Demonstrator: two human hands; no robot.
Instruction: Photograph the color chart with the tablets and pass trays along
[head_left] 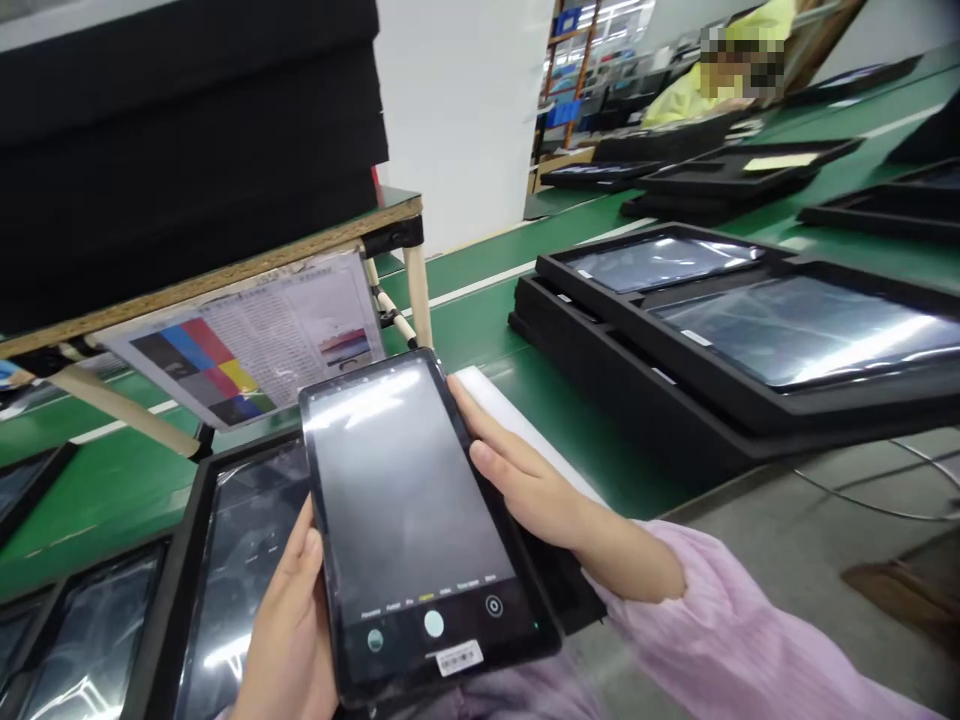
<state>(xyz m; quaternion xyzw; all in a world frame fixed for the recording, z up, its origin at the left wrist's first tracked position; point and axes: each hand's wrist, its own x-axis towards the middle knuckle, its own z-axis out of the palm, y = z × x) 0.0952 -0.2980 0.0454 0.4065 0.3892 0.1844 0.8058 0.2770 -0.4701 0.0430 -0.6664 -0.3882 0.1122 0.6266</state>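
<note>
A black tablet [409, 490] is held upright and slightly tilted between my two hands. Its screen is lit with a camera app: a grey preview, a row of mode words and a round shutter button along the bottom. A white barcode label sticks to the lower edge. My left hand [289, 620] grips the lower left edge, with its thumb at the side and the other fingers hidden behind. On the upper right edge lies my right hand [536, 485], its thumb and a finger along the frame, the rest out of sight.
Black foam trays with tablets [712, 330] are stacked on the green bench [465, 335] at right. More trayed tablets [97, 630] lie at lower left. A wooden shelf [225, 270] bears black trays, with a colour chart [217, 360] below. A person in yellow [686, 95] sits further back.
</note>
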